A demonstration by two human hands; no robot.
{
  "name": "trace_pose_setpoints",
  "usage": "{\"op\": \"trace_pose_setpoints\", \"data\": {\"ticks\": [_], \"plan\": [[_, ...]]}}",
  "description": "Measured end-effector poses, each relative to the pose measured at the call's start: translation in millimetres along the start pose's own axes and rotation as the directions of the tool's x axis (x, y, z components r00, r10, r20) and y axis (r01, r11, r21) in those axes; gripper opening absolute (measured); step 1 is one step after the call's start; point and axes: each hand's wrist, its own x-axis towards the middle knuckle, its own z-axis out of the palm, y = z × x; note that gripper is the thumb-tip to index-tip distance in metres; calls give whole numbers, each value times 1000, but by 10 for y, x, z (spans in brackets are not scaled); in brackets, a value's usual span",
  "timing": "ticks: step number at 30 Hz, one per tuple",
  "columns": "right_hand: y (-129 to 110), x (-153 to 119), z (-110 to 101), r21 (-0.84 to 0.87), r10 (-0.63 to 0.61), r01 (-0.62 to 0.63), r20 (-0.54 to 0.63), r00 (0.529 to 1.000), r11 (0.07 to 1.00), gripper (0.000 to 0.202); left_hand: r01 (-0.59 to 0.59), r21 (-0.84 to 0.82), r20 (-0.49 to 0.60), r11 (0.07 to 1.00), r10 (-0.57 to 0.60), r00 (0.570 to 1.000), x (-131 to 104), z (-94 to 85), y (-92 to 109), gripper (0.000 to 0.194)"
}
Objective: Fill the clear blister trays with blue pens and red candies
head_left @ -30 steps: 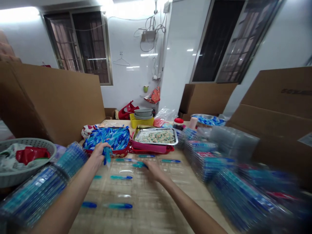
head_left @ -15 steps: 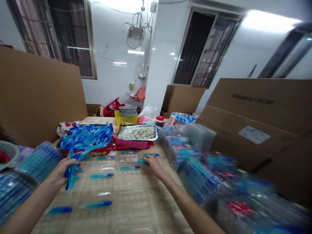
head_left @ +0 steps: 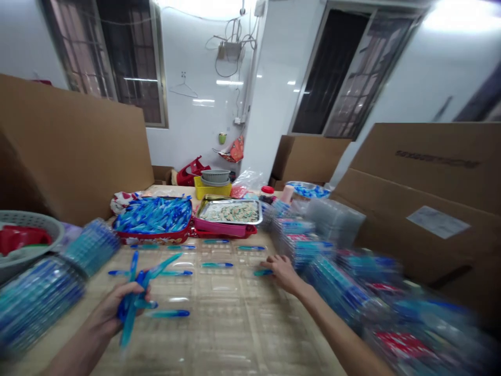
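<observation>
My left hand (head_left: 123, 303) is closed round a loose bunch of slim blue-and-teal pen-like plastic pieces (head_left: 131, 292), which stick out at several angles. It hovers over clear moulded plastic trays (head_left: 219, 334) spread on the table. My right hand (head_left: 282, 272) reaches to the right side of the trays, its fingers closed on the end of one such piece (head_left: 262, 272) low over a compartment; the fingertips are partly hidden. Several more pieces lie singly in compartments, among them a front one (head_left: 168, 313) and a middle one (head_left: 217, 265).
A red tin (head_left: 156, 237) heaped with blue pieces stands behind the trays, beside a metal tray (head_left: 256, 214) of small pale pieces. Stacked clear packs line the left (head_left: 43, 297) and right (head_left: 336, 287). Cardboard boxes (head_left: 78, 151) and a grey basket (head_left: 55, 237) stand around.
The view has turned slightly left. My right hand has moved right and nearer with a piece at its fingers. My left hand has shifted right with its bunch, over the trays.
</observation>
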Motion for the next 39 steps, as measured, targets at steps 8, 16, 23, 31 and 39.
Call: {"op": "trace_pose_setpoints", "data": {"ticks": [8, 16, 23, 31, 39], "plan": [[-1039, -23, -227, 499, -123, 267, -302, 945, 824, 42, 69, 93, 203, 993, -86, 975, -235, 457, -480, 34], [-1813, -466, -519, 299, -421, 445, -144, 896, 844, 29, 134, 202, 315, 970, -193, 929, -504, 823, -945, 41], [-1604, -837, -472, 468, -349, 298, 25, 937, 832, 3, 140, 251, 399, 958, -234, 887, -697, 848, -1159, 95], [-1665, -1193, -255, 726, -186, 77, 71, 980, 684, 10, 97, 164, 357, 982, -151, 922, -858, 869, -1292, 100], [-1489, -1073, -62, 520, -51, 49, -10, 999, 852, 9, 60, 31, 302, 998, -67, 951, -689, 540, -1192, 85]]}}
